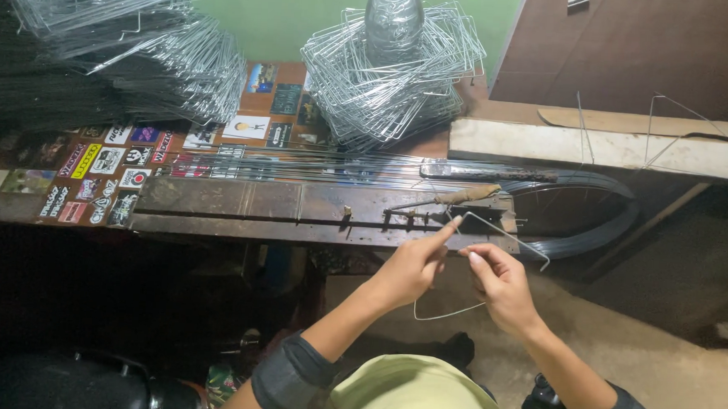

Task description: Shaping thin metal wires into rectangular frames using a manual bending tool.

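- While both hands work just in front of the metal jig (322,213) on the counter (15,211), a thin bent wire (496,228) runs between them, partly formed into a frame with corners.
- Left hand (410,269): fingers together, pinching the wire, the forefinger stretched up to touch the jig's front edge near its pins.
- Right hand (501,286): fingers clamped on the wire's near run, just beside the left hand; one loop hangs down below both hands.
- Behind the jig lie straight wire rods (299,170) and a lever with a wooden handle (464,195); further back stand two heaps of finished wire frames (387,81), one with a clear plastic bottle (394,19) standing in it.
- By my judgement the step in hand is bending: the piece is part-shaped and held against the pins for another corner.
- The next move seems to call for seating the wire firmly at a pin and keeping both grips tight, since springy wire may slip or twist out of plane.
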